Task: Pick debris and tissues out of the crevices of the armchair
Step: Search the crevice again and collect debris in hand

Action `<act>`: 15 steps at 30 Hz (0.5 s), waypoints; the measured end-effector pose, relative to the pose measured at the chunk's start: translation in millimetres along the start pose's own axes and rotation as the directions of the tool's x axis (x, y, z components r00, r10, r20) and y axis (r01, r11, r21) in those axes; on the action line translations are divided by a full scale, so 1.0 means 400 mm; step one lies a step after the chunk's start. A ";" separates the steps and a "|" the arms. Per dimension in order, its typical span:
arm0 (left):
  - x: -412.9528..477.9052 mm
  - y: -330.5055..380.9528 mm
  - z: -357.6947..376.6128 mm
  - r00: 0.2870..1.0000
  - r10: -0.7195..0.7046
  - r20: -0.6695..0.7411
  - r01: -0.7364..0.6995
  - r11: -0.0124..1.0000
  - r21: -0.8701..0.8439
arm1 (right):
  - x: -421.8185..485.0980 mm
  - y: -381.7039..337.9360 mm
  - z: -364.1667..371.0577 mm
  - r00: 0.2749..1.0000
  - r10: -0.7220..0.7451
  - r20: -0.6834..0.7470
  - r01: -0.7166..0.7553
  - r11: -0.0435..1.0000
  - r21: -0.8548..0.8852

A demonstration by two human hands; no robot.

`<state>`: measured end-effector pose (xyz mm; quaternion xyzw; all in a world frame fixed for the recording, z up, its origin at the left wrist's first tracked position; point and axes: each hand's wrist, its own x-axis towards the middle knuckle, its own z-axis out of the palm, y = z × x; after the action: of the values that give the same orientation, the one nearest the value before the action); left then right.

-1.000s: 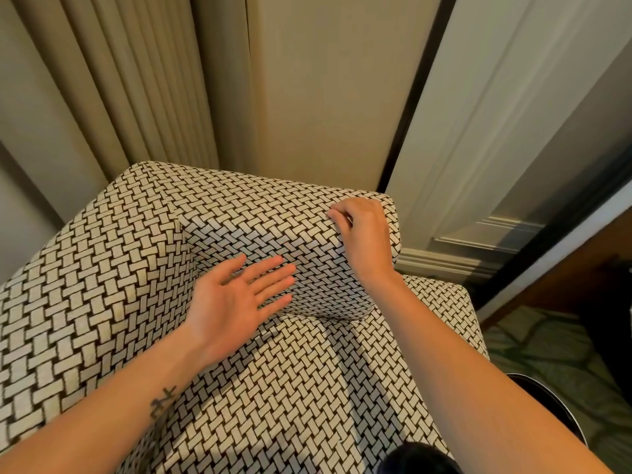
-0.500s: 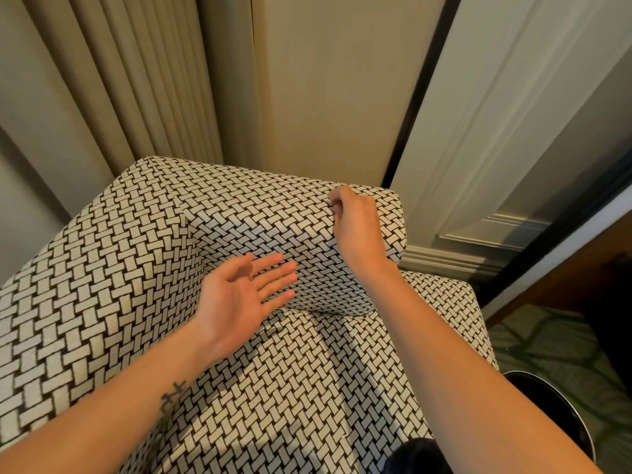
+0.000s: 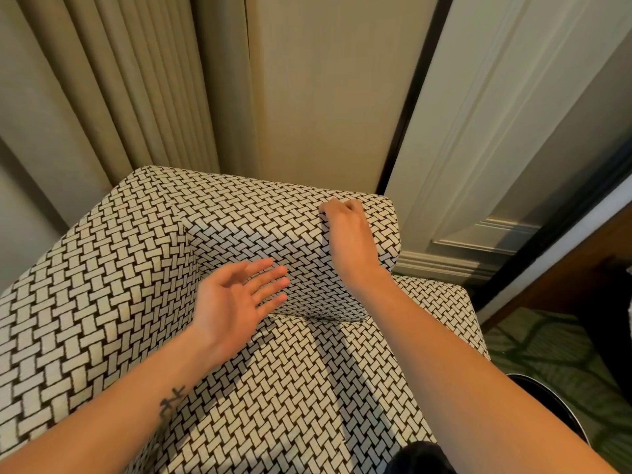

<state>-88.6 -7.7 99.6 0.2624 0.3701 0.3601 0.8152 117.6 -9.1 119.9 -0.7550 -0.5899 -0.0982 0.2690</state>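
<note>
Head view is showing the woven armchair (image 3: 102,285) filling the frame, the right hand (image 3: 345,227) curling its grip over the top edge of the upright padding while the left hand (image 3: 229,302) is hovering palm-up, grip spread and empty, just above the crevice (image 3: 318,318) where padding meets seat. No debris or tissue is showing, so I judge the search is under way, calling next for flat fingers sliding into that seam. No writing or label is showing anywhere.
</note>
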 end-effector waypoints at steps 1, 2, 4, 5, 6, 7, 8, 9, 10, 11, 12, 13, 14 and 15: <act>-0.002 0.000 0.001 1.000 -0.003 0.002 0.003 1.000 0.005 | -0.003 0.001 0.000 1.000 0.002 -0.004 -0.002 1.000 0.011; -0.004 0.001 0.002 1.000 -0.005 0.004 0.005 1.000 0.011 | -0.003 0.002 0.001 1.000 0.004 -0.005 -0.004 1.000 0.015; -0.005 0.002 0.002 1.000 -0.004 0.001 0.004 1.000 0.020 | 0.005 0.008 0.007 1.000 -0.003 -0.004 0.003 1.000 0.012; -0.006 0.002 0.001 1.000 -0.003 -0.003 0.003 1.000 0.020 | 0.010 0.013 0.010 1.000 -0.006 -0.004 0.006 1.000 0.024; -0.005 0.002 0.000 1.000 -0.004 -0.005 0.004 1.000 0.021 | 0.017 0.021 0.012 1.000 -0.013 -0.005 0.013 0.999 0.047; -0.003 0.002 -0.002 1.000 -0.005 -0.010 0.005 1.000 0.020 | 0.022 0.028 0.013 1.000 -0.018 -0.005 0.019 0.997 0.070; -0.002 0.001 -0.003 1.000 -0.003 -0.013 0.003 1.000 0.017 | 0.027 0.035 0.015 1.000 -0.023 -0.002 0.023 0.996 0.088; 0.000 0.001 -0.004 1.000 -0.002 -0.014 0.002 1.000 0.015 | 0.030 0.037 0.014 1.000 -0.025 0.000 0.025 0.995 0.101; 0.001 -0.001 -0.006 1.000 -0.004 -0.016 0.004 1.000 0.015 | 0.032 0.038 0.016 1.000 -0.020 0.000 0.020 0.993 0.115; 0.003 -0.002 -0.007 1.000 -0.004 -0.018 0.004 1.000 0.015 | 0.035 0.036 0.015 1.000 -0.005 0.000 0.005 0.991 0.132; 0.004 -0.004 -0.009 1.000 -0.003 -0.020 0.003 1.000 0.016 | 0.037 0.036 0.015 1.000 0.016 0.001 -0.016 0.989 0.149; 0.006 -0.004 -0.009 1.000 -0.002 -0.020 0.002 1.000 0.020 | 0.041 0.037 0.016 0.999 0.033 0.002 -0.033 0.987 0.159; 0.008 -0.007 -0.011 1.000 -0.003 -0.019 0.003 1.000 0.024 | 0.042 0.038 0.018 0.999 0.035 -0.001 -0.035 0.986 0.163; 0.009 -0.008 -0.011 1.000 -0.005 -0.016 0.005 1.000 0.028 | 0.042 0.037 0.019 0.999 0.034 -0.006 -0.033 0.987 0.160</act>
<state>-89.4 -6.1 93.5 0.2699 0.3823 0.3549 0.8093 135.2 6.6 117.1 -0.7404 -0.5819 -0.0492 0.3328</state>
